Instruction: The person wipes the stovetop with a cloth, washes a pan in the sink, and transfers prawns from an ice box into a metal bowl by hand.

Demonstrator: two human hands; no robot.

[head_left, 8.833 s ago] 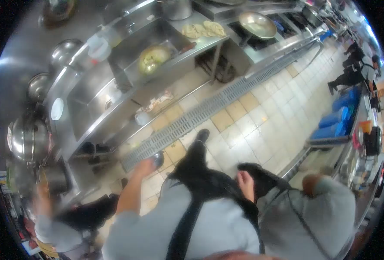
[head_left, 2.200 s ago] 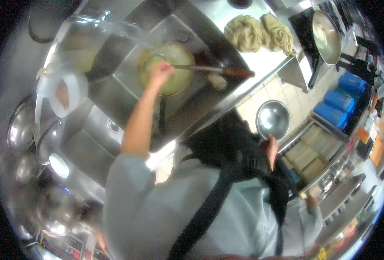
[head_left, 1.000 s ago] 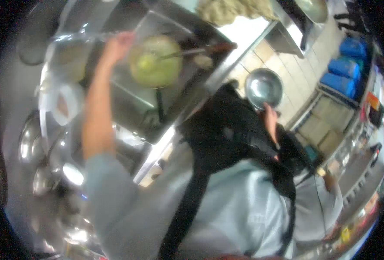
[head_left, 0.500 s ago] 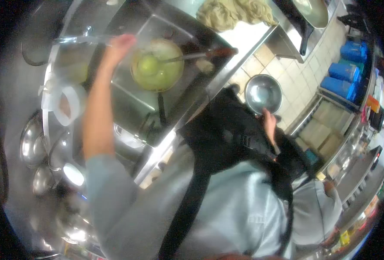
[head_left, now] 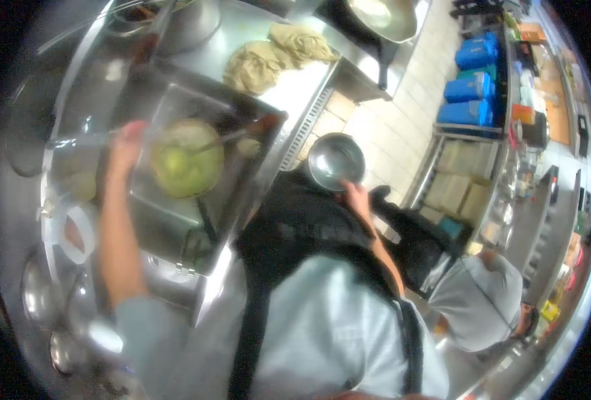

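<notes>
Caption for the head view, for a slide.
Left hand over the sink beside a pan; right hand holding a metal bowl.

The left hand is at a faucet; the right hand holds a metal bowl; a pan sits in a sink.

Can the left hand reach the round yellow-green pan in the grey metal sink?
Probably yes. The left hand is close beside the round pan, and nothing seems to block the way between them.

Left hand blurred, exact grip unclear.
</notes>
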